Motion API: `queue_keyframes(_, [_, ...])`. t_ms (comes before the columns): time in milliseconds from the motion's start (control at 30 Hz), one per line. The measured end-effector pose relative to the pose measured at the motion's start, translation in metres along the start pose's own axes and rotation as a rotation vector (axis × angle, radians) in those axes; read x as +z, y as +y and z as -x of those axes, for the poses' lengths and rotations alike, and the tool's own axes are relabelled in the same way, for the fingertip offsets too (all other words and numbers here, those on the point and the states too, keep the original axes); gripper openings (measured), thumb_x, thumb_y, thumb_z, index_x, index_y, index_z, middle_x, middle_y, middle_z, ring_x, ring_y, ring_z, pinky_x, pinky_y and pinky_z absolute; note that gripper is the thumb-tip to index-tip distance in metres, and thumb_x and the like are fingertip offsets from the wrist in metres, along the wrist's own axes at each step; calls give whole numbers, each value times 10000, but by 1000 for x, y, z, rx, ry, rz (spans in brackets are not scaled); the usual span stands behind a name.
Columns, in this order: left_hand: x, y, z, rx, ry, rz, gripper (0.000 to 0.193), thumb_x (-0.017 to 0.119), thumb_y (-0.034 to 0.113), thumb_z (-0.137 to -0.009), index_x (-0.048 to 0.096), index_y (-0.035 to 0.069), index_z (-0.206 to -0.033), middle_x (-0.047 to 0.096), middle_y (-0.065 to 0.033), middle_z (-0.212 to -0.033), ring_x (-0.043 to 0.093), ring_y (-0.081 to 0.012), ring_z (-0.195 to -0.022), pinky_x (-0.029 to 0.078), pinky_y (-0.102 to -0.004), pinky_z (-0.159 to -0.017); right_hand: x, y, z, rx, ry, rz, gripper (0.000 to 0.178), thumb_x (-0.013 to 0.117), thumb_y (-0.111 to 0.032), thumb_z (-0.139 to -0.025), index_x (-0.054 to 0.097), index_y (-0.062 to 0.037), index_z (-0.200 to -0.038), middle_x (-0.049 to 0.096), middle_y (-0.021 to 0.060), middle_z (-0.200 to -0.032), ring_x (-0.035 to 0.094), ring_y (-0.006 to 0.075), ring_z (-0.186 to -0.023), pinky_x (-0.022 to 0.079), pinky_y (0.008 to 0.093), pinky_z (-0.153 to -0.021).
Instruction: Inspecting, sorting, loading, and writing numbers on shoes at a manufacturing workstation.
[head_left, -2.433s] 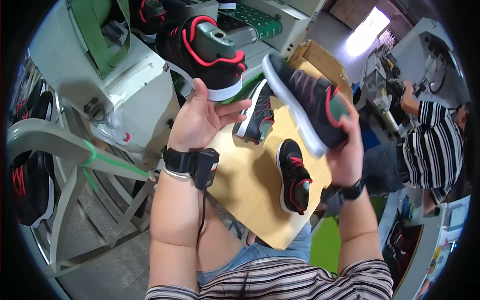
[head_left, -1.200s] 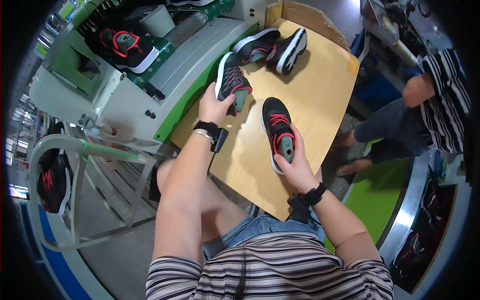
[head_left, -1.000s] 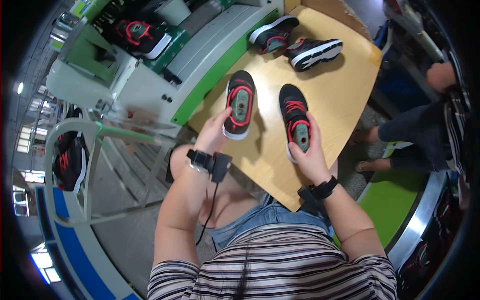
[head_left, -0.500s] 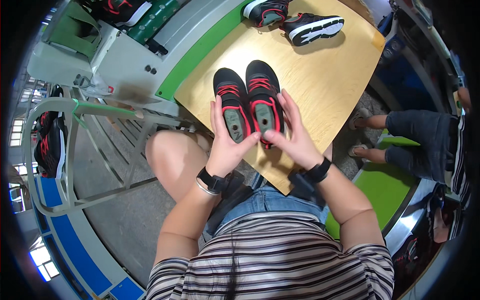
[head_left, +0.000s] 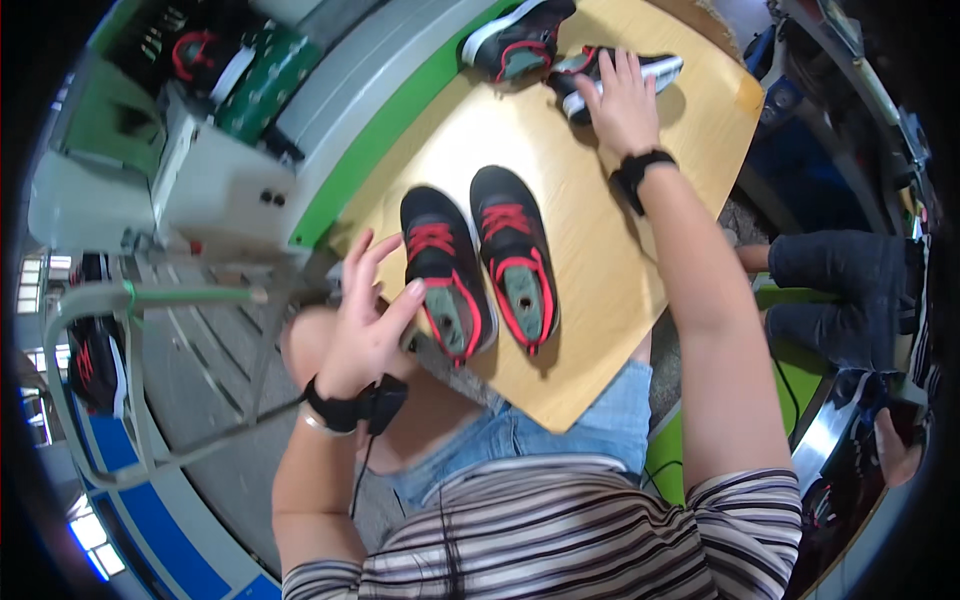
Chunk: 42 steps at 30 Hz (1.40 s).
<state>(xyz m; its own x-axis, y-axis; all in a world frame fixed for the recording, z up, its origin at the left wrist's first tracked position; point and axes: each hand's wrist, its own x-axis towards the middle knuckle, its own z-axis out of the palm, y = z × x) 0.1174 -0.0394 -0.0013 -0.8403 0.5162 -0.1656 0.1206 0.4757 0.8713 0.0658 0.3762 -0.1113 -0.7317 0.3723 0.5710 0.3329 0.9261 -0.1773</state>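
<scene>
Two black sneakers with red laces and red collar edges stand upright side by side on the light wooden tabletop (head_left: 615, 285): a left one (head_left: 436, 262) and a right one (head_left: 510, 243). Beside the left sneaker is my left hand (head_left: 366, 328), open, its thumb and fingers apart and nothing in it. At the far end my right hand (head_left: 628, 108) reaches over a black sneaker (head_left: 572, 80) with a white sole, fingers stretched out across it. Whether they touch it I cannot tell. Left of that lies another black sneaker (head_left: 515, 48), tilted, with a white sole and red lining.
A grey metal rack (head_left: 150, 297) stands at the left, a black and red shoe (head_left: 97, 365) behind it. At the upper left are a grey machine (head_left: 215, 180) and a green roll (head_left: 268, 85). Another person's dark shorts (head_left: 835, 290) show at the right.
Both hands have let go of the near pair, now standing on the tabletop slightly farther apart. My right hand has moved far forward to the lying sneaker; my left has drawn off to the left.
</scene>
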Motion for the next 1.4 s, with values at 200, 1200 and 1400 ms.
queue_keyframes(200, [-39, 51, -95, 221, -64, -334, 561, 688, 303, -902, 495, 75, -1377, 346, -216, -1512, 317, -346, -1432, 312, -434, -1125, -63, 10, 50, 390, 73, -537, 908, 668, -525, -883, 268, 1, -1506, 286, 311, -1520, 260, 441, -1439, 243, 460, -1170])
queue_keyframes(1200, [82, 135, -143, -341, -557, 543, 501, 577, 425, -963, 585, 47, -1292, 683, -79, -1209, 661, -210, -1059, 484, -397, -985, -72, 52, 51, 505, -153, -1148, 720, 714, -125, -682, 475, -123, -1361, 464, 221, -1320, 486, 325, -1234, 427, 393, -1030])
queue_keyframes(1400, [156, 105, 6, -303, -378, 903, 953, 684, 366, -911, 68, -11, -1532, 598, -176, -1246, 580, -216, -1163, 467, -366, -973, -176, 53, 139, 758, -178, -1346, 717, 557, 89, -756, 409, -73, -1439, 586, 83, -1160, 594, 143, -952, 500, 270, -835])
